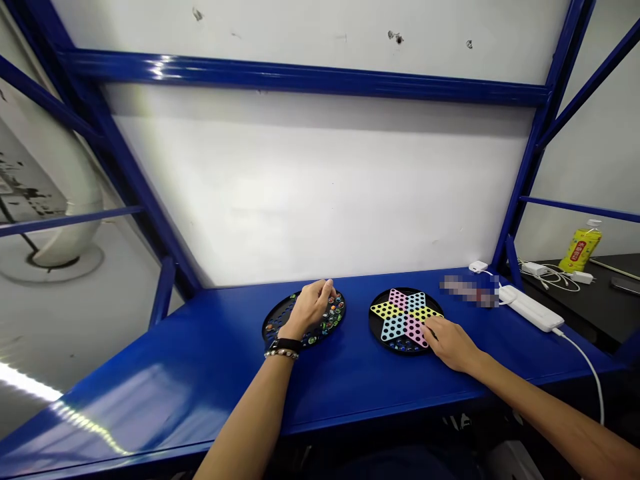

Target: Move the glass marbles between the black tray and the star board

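Observation:
My left hand (pixel 313 308) is over a round black tray (pixel 281 313), its fingers curled down and closed. Whatever they may hold is hidden beneath the hand. Colourful glass marbles (pixel 334 313) lie in that tray, mostly to the right of the hand. A star-shaped Chinese checkers board (pixel 406 315) in pink, yellow and blue, full of holes, rests on a second round black tray (pixel 376 331). My right hand (pixel 450 341) closes its thumb and fingers on the star's lower right edge. Dark bluish marbles (pixel 400 345) show at the front of this tray.
Both trays stand on a blue table (pixel 225 367) against a white back panel. A white power strip (pixel 531 308) with a cable is at the right, near a blurred patch (pixel 470 291). A yellow-labelled bottle (pixel 581 247) and chargers sit on a dark side table.

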Demonstrator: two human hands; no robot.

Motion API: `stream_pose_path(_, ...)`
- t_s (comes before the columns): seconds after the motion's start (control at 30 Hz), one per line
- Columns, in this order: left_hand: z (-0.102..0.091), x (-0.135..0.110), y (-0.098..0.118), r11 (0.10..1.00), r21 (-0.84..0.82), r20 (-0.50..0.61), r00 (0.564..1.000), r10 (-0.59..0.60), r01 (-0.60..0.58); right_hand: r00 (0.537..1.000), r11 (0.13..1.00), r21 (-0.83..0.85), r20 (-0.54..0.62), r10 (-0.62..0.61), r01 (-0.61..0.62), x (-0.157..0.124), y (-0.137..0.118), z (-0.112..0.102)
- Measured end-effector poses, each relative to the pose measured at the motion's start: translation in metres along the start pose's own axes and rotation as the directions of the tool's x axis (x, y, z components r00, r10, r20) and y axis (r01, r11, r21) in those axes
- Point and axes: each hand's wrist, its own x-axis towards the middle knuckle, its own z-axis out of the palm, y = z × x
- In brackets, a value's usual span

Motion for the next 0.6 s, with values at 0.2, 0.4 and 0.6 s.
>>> stream_pose_path(0.2,0.0012,0.0,-0.0016,1.0,-0.016,0.02,1.0,-0.001,0.001,0.999,1.0,-0.003,0.018,-0.031,0.031,0.0018,0.0002,-0.0028)
stream_pose_path(0.4,0.0026,-0.0003,-0.0033,1.0,-0.004,0.018,1.0,-0.009,0.009,0.999,0.999,0.019,0.018,-0.032,0.032,0.0029,0.0025,-0.0021)
stream_pose_path(0.6,0.0038,-0.0004,-0.0034,1.0,0.002,0.034,0.999,-0.015,0.015,0.997,0.989,0.147,-0.068,-0.023,0.033,0.0018,0.0046,-0.0017)
